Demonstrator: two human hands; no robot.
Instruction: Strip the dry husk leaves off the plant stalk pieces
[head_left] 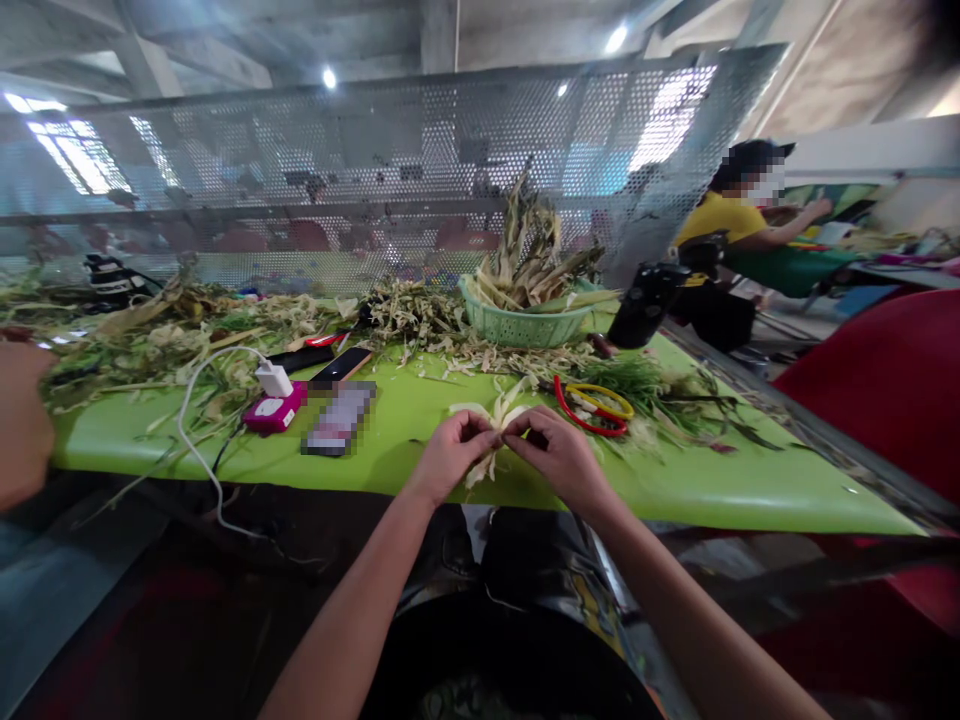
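Observation:
Between my two hands, at the front edge of the green-covered table (405, 455), is a small bundle of pale corn husk strips (501, 403). Its strips fan out above and below my fingertips. My left hand (457, 450) pinches the bundle from the left, thumb against curled fingers. From the other side my right hand (551, 450) pinches it too, its fingertips meeting the left ones at the middle. Whatever lies right under the fingertips is hidden. Red and yellow handled scissors or loops (600, 405), their kind unclear, lie just right of my right hand.
A green basket (525, 325) of dry husks stands at the back, a black tumbler (637, 315) beside it. Two phones (341, 418) and a pink power cube (276, 410) with a white cable lie left. Husk scraps (247, 320) cover the rear. A person (724, 220) sits far right.

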